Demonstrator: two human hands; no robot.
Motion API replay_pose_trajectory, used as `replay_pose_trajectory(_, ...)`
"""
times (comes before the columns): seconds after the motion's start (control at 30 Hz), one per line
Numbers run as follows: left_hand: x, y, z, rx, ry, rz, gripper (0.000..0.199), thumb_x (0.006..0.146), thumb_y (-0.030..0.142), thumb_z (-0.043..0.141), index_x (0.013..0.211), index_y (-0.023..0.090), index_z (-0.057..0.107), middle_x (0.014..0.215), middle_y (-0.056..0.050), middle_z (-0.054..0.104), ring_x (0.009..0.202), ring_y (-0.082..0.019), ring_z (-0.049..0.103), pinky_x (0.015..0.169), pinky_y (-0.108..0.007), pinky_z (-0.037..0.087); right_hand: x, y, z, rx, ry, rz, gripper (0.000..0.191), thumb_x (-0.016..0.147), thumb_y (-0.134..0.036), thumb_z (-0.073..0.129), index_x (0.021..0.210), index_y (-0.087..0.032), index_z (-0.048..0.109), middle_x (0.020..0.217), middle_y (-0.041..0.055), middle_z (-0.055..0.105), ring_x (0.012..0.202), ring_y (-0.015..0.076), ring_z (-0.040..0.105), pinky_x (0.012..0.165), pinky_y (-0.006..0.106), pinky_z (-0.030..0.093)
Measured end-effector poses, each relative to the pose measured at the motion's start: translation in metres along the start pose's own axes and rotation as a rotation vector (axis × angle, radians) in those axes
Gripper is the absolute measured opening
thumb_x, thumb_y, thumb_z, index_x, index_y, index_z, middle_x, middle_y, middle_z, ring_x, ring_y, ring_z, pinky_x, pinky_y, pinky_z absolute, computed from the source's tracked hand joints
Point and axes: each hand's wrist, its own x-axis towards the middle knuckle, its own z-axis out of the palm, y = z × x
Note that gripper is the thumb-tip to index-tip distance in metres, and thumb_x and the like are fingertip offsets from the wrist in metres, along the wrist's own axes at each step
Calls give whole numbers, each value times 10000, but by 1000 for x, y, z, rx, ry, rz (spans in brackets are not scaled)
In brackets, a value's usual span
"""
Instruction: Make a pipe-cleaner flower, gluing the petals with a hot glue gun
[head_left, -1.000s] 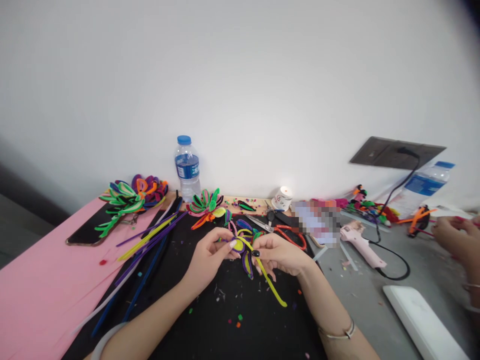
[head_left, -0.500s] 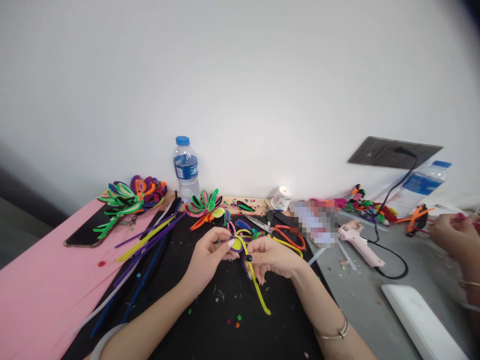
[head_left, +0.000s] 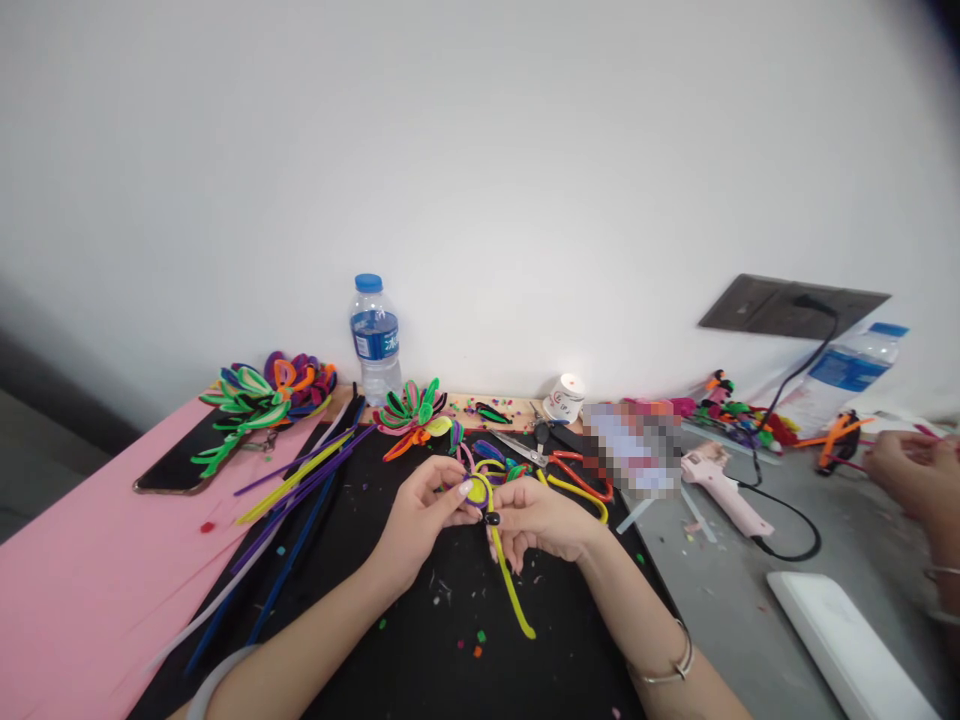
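Note:
Over the black mat (head_left: 450, 660), my left hand (head_left: 427, 510) pinches a small round coil (head_left: 477, 491) of yellow and purple pipe cleaner between thumb and fingers. My right hand (head_left: 532, 515) grips the yellow pipe cleaner (head_left: 512, 592) at the coil's right side, and its loose end hangs down toward me. The yellow strand curves round the coil's upper right edge. Just behind my hands lie red-handled scissors (head_left: 577, 472), a bent yellow pipe cleaner (head_left: 581, 495) and purple, blue and green loops (head_left: 491, 460).
Pipe-cleaner flowers (head_left: 259, 400), a phone (head_left: 180, 455) and loose stems (head_left: 300, 480) lie left. Behind stand a water bottle (head_left: 375, 345) and a paper cup (head_left: 564, 398). Right are a corded pink glue gun (head_left: 727, 495), a white case (head_left: 840, 640) and another person's hand (head_left: 911, 470).
The yellow strand now lies closer round the coil, and its hanging end has swung slightly left and down. My right hand has shifted a little left. The view has moved slightly.

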Motion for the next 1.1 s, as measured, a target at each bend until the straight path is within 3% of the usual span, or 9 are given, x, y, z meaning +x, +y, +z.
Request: replay_pose_trajectory(1.1, 0, -1, 1, 1, 11, -3, 179, 713, 285, 626, 814, 185, 517, 678, 32, 559, 569, -91, 555, 582, -238, 485, 7, 5, 4, 0, 48, -24, 309, 657, -350, 707, 759, -91, 573, 642, 54, 657, 469, 102, 607, 442, 184, 496)
